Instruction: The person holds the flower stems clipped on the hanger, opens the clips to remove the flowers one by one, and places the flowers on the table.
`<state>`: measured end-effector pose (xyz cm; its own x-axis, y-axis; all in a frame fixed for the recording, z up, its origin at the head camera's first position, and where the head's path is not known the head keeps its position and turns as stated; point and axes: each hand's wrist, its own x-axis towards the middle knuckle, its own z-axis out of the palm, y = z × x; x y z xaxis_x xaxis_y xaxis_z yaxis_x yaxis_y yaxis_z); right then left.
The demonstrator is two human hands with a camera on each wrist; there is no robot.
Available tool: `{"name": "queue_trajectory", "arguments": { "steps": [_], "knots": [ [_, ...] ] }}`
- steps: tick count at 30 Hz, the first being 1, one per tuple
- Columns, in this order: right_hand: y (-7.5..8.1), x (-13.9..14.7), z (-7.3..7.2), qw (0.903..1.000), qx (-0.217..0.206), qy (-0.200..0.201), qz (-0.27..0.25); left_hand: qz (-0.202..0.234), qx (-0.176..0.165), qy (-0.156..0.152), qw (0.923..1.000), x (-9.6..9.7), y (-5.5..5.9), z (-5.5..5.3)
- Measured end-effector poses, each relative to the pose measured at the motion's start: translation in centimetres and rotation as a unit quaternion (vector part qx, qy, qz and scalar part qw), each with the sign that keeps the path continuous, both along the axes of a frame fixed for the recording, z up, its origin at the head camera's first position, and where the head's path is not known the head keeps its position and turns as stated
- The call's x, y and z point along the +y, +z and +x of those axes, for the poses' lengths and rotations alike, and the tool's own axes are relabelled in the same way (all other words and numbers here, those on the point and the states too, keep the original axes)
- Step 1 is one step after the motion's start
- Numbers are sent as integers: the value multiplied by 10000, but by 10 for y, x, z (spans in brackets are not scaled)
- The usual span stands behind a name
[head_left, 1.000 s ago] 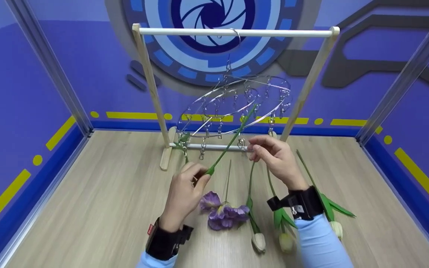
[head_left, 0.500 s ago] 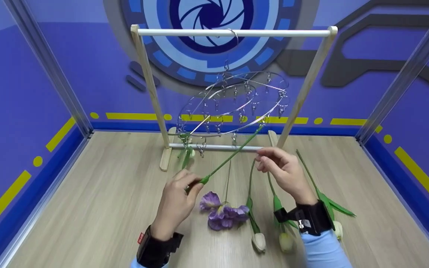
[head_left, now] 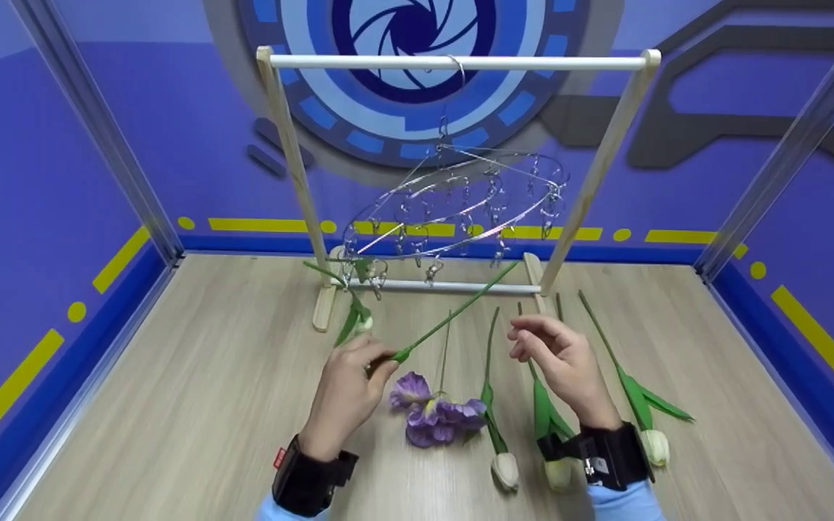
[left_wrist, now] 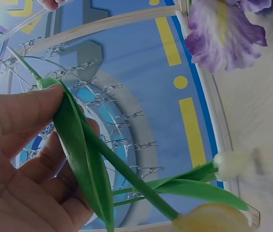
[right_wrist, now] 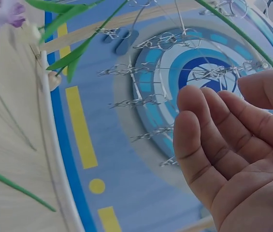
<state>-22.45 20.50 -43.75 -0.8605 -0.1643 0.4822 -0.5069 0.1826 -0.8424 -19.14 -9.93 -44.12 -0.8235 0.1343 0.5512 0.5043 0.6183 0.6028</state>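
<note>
My left hand [head_left: 348, 387] pinches an artificial tulip [head_left: 453, 316] between thumb and fingers, where leaf meets stem. The stem slants up and right, its tip just below the hanger's clips in the head view. In the left wrist view a yellow bloom [left_wrist: 211, 218] shows at its lower end. My right hand [head_left: 558, 365] holds nothing; its fingers are loosely bent, to the right of the stem. A round metal clip hanger [head_left: 493, 232] hangs tilted from the rack's top bar [head_left: 359, 62]. From its low left side a white tulip [head_left: 350, 323] dangles bloom down.
On the wooden table [head_left: 192, 405] lie a purple flower [head_left: 435, 420], a white tulip [head_left: 504, 469], a partly covered pale tulip [head_left: 541, 409] and another white tulip [head_left: 654, 447]. The rack's wooden posts [head_left: 601, 170] stand either side of the hanger. Blue panels [head_left: 62, 181] enclose the table.
My left hand has moved down and slightly left, lowering the tulip's stem tip from in front of the hanger. My right hand has moved down and right. The hanger sways a little.
</note>
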Motion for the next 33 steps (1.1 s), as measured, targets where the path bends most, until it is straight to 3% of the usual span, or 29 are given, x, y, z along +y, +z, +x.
{"name": "queue_trajectory", "arguments": {
  "steps": [14,23,33],
  "knots": [
    [-9,-2,0,9996,-283,-61,46,191,-275,-47,9994,-5,-20,-21],
    [-10,-3,-2,9998,-194,40,76,433,-695,-158,9965,-12,-29,-31],
    [-9,-1,0,9994,-314,-110,58,729,-1258,-59,9894,-19,-37,-38]
  ]
}}
